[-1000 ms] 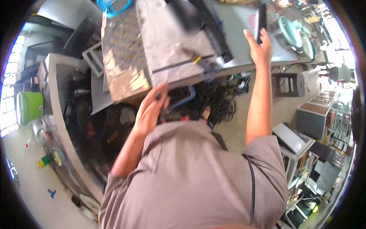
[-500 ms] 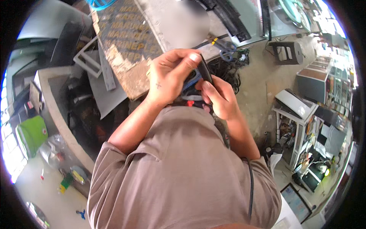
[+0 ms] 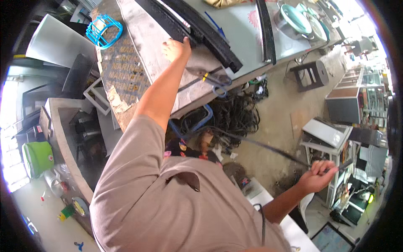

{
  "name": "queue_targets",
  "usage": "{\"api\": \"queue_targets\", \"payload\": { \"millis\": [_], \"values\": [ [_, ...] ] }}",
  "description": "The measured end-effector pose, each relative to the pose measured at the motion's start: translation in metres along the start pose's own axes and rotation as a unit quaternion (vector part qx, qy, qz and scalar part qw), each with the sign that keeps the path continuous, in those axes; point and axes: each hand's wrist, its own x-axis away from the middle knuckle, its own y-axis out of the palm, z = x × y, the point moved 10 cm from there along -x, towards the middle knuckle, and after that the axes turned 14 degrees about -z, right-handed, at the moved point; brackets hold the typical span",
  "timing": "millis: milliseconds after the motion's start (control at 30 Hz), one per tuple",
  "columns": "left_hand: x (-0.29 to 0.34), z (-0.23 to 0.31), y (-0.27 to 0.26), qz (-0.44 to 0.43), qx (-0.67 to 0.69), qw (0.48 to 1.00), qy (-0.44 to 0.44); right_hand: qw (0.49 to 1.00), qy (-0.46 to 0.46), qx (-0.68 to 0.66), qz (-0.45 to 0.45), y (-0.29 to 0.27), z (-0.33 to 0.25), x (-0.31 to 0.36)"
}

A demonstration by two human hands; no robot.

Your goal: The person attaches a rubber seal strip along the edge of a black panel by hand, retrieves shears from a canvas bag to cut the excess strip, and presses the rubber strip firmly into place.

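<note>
My left hand [image 3: 177,48] is stretched forward over the table, its fingers apart, its edge against a long black ribbed strip [image 3: 166,19]. Another black profile [image 3: 214,46] lies alongside. Far out to the right, my right hand [image 3: 320,176] is closed around a thin black rubber strip [image 3: 268,148]. A short end sticks out beyond the fist, and the rest trails left below the table edge. Scissors with blue handles [image 3: 220,90] and a yellow band lie near that edge, beside the left forearm.
A blue plastic basket [image 3: 104,31] stands at the table's far left. A black-edged strip [image 3: 266,31] and a pot [image 3: 292,21] are at the far right. Below the table lies a tangled black heap [image 3: 237,119]; a dark stool [image 3: 309,75] and a white shelf stand [image 3: 327,134] are to the right.
My hands, together on a black strip before, have parted: the left moved forward to the black strips, the right far out to the right with the rubber strip. The view has shifted.
</note>
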Motion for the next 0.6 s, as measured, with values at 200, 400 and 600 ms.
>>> {"api": "queue_targets", "payload": {
  "millis": [200,400,600],
  "values": [
    [-0.141,-0.046,0.012,-0.025,-0.085,0.994,-0.065,0.948,0.027,0.314,-0.051,-0.021,0.045,0.029],
    [-0.068,-0.096,-0.018,-0.110,0.321,0.936,-0.091,0.962,0.220,0.133,-0.087,0.010,0.096,0.069],
    [0.092,-0.147,-0.057,-0.361,0.503,0.785,-0.005,0.878,0.293,0.038,-0.376,0.174,0.136,0.125]
  ]
}}
